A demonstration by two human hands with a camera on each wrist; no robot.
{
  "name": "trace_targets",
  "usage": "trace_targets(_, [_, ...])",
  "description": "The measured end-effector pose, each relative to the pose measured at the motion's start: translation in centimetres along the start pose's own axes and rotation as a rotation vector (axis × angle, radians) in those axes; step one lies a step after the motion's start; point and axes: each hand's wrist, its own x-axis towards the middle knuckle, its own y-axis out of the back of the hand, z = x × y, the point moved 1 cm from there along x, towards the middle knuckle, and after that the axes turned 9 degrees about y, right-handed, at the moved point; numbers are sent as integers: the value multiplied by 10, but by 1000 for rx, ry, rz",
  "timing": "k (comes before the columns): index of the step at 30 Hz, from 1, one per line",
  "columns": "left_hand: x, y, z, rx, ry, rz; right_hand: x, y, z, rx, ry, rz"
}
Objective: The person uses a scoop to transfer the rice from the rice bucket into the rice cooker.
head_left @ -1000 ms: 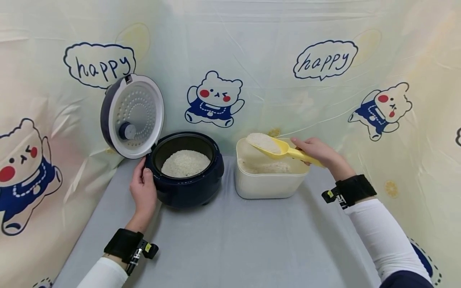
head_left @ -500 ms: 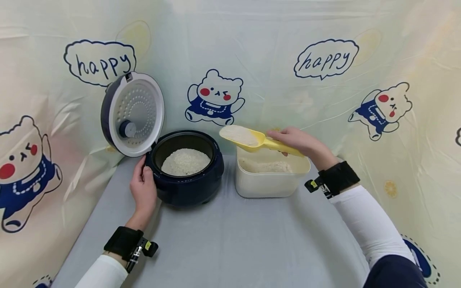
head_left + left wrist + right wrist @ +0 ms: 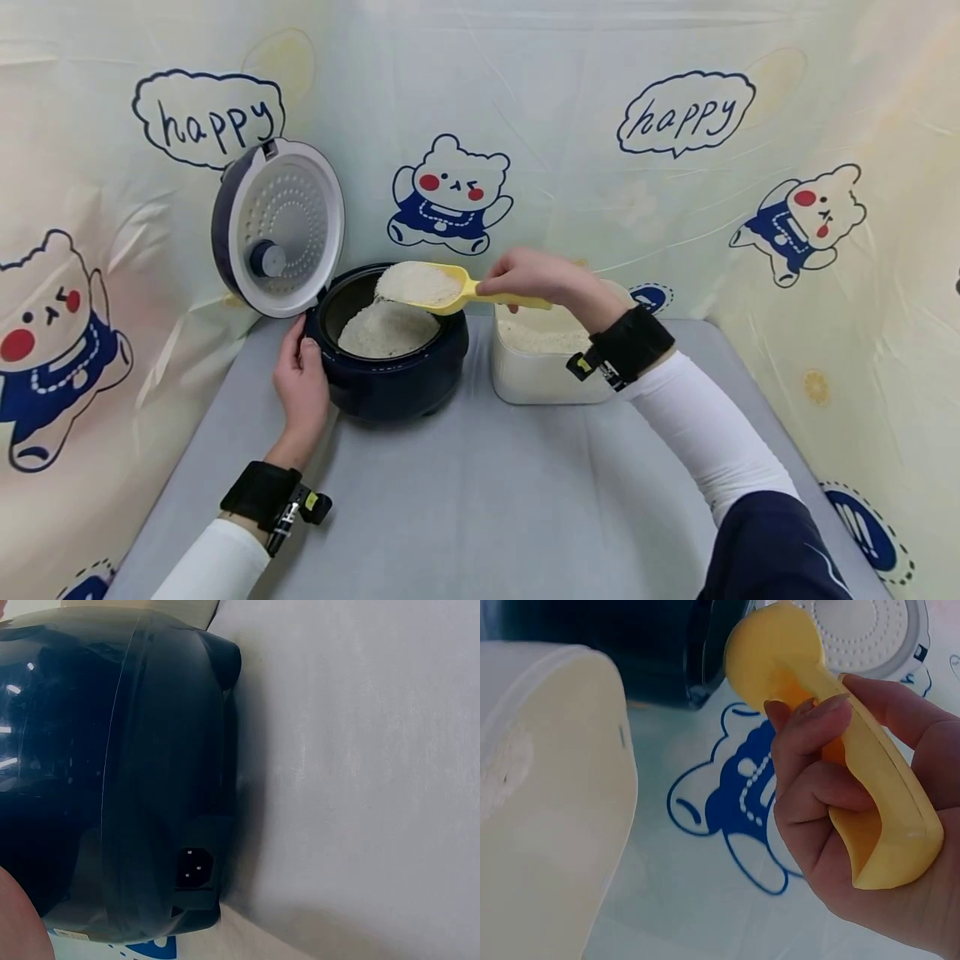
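Rice scoop point(image 3: 431, 289) over cooker point(image 3: 390, 350)
Right hand point(image 3: 536, 279) grips the full scoop's handle, fingers curled; left hand point(image 3: 300, 385) rests flat against the cooker's side, fingers relaxed.

- The scoop point(image 3: 450, 293) is bright yellow, heaped with white rice point(image 3: 417, 283).
- The rice cooker point(image 3: 390, 375) is dark navy, nearly black and glossy in the left wrist view; its raised lid point(image 3: 281, 229) is white inside with rings of small dots and a dark round knob.
- The container point(image 3: 547, 375) is cream white.
- The counter point(image 3: 480, 500) is plain pale grey.
- The backdrop point(image 3: 570, 125) is pale cream with yellowish patches, printed with white bears in blue, red-cheeked, and "happy" in dark-outlined speech bubbles.
- Both sleeves are white, the wrist straps black.
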Motion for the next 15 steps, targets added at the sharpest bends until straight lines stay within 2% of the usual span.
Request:
trace_targets(6, [-1,0,0,9,1,-1,14,-14,-13,-57,17,-10])
trace_targets(15, [0,1,1,-6,15,-12,18,-21,-22,16,66,-16])
